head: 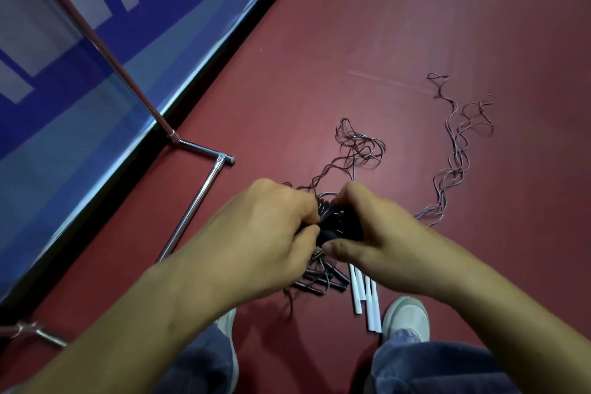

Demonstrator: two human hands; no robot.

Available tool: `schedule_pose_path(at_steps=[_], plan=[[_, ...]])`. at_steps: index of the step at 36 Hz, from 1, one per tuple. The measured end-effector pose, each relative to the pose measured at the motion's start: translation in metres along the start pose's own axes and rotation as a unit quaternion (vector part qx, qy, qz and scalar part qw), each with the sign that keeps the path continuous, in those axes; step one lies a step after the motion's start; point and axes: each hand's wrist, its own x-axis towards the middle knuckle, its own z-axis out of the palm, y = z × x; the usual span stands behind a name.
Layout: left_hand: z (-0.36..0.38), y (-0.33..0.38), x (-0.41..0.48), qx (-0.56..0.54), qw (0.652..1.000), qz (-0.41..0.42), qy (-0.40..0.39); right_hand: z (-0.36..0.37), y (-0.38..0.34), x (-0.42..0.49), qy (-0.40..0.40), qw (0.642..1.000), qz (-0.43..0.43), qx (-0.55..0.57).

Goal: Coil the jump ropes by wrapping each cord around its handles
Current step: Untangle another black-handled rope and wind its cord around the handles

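My left hand [271, 227] and my right hand [367, 230] meet at the centre of the view, both gripping a pair of black jump-rope handles [339, 227] with dark cord wound round them. A loose dark cord [358, 147] trails from the bundle onto the red floor ahead. Below my hands lies a pile of black handles [323, 278] with tangled cord, and beside it several white handles [364, 297]. A pale cord [457, 150] snakes away to the right.
A blue banner [80, 57] on a chrome stand [198, 201] runs along the left, its foot bars lying on the red floor [415, 25]. My two white shoes [406, 317] stand just behind the handle piles.
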Motion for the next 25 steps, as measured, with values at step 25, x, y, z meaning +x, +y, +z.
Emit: schedule_pose_path(at_steps=[25], plan=[[0.002, 0.017, 0.007, -0.639, 0.735, -0.215, -0.073, -0.030, -0.023, -0.004, 0.133, 0.939, -0.050, 0.312]])
